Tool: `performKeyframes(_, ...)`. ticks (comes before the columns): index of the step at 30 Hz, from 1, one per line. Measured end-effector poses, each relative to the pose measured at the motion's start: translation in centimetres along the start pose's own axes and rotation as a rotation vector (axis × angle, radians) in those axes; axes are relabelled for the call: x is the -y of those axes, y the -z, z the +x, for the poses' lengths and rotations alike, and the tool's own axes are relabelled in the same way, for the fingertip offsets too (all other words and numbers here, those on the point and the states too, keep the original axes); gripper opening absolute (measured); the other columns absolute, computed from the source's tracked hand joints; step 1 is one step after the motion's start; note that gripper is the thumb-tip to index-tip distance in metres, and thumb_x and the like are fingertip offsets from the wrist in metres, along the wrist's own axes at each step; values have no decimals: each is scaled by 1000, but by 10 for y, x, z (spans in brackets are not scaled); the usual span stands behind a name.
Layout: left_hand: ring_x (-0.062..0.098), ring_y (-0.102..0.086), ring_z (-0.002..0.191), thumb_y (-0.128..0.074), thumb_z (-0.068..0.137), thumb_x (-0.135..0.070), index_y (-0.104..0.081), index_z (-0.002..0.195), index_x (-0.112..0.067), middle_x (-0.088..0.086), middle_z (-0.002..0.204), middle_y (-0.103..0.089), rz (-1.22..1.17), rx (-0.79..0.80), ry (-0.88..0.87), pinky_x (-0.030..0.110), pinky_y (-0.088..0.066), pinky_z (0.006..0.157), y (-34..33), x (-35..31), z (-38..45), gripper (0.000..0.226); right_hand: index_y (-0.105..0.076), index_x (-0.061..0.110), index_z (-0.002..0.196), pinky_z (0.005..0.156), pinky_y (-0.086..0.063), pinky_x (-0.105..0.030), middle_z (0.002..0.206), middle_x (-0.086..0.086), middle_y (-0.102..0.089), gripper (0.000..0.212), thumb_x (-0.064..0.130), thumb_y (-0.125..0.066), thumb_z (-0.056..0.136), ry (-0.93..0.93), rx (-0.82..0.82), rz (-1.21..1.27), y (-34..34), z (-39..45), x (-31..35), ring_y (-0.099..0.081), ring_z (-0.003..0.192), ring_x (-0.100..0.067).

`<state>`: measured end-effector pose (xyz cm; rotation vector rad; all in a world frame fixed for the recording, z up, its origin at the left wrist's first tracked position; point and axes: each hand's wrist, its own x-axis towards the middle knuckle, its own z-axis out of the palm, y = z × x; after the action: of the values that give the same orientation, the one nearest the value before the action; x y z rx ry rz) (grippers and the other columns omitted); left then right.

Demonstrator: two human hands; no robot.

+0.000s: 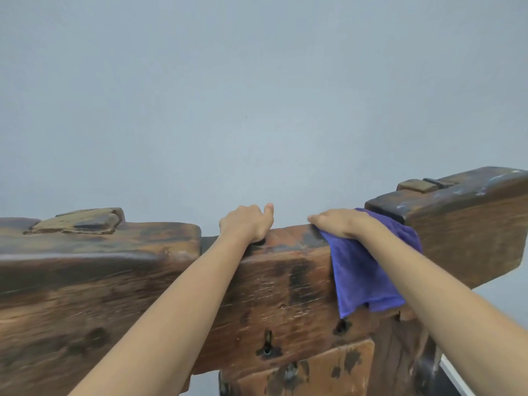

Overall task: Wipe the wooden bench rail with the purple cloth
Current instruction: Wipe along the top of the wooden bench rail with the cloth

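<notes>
A heavy, dark-stained wooden bench rail runs across the lower half of the view. My right hand lies flat on top of the rail and presses the purple cloth against it. Most of the cloth hangs down the rail's near face, and a fold of it shows behind my wrist. My left hand rests on the rail's top a little to the left, fingers curled over the far edge and thumb up, with nothing in it.
Thicker wooden blocks rise on both sides of the rail: one at the left with a raised peg on top, one at the right. A wooden post stands below. A plain grey wall fills the background.
</notes>
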<state>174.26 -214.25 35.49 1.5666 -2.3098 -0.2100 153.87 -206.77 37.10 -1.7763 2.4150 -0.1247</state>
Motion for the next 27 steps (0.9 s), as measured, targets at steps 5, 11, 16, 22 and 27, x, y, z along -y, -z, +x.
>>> performKeyframes(5,33,-53,83,-35,89,-39,-48,74,-16,11,92,-58,24,3,-17,39,-45,76,-4,-18,8,31,-53,28,131,102,-38,-48,135,7,-57,75,70,-8,88,309,-282,-15,-27,-49,-13,-47,133,-22)
performKeyframes(11,32,-53,97,-28,95,-42,-58,102,-14,15,122,-63,48,118,55,41,-42,86,-3,-12,-2,42,-63,24,118,107,-37,-49,140,-3,-59,59,55,-18,96,61,-41,-8,2,-8,-30,-51,128,-27)
performKeyframes(16,32,-56,111,-24,96,-47,-58,123,-15,14,132,-61,114,177,78,43,-40,94,5,-16,-22,54,-61,24,131,107,-36,-48,146,-8,-57,61,57,-24,95,108,-14,4,-6,3,17,-51,129,-32)
performKeyframes(22,35,-55,105,-24,97,-46,-58,112,-13,19,129,-61,137,130,56,41,-42,93,6,-16,-28,50,-59,26,129,101,-41,-46,137,2,-60,76,69,-11,90,342,-424,27,-35,-60,-27,-50,134,-25)
performKeyframes(27,31,-51,92,-26,96,-46,-53,96,-14,18,121,-64,105,139,50,42,-44,92,3,-13,-24,42,-64,26,120,96,-37,-46,137,-3,-62,64,58,-19,89,24,-123,-37,-1,-27,-30,-53,128,-30)
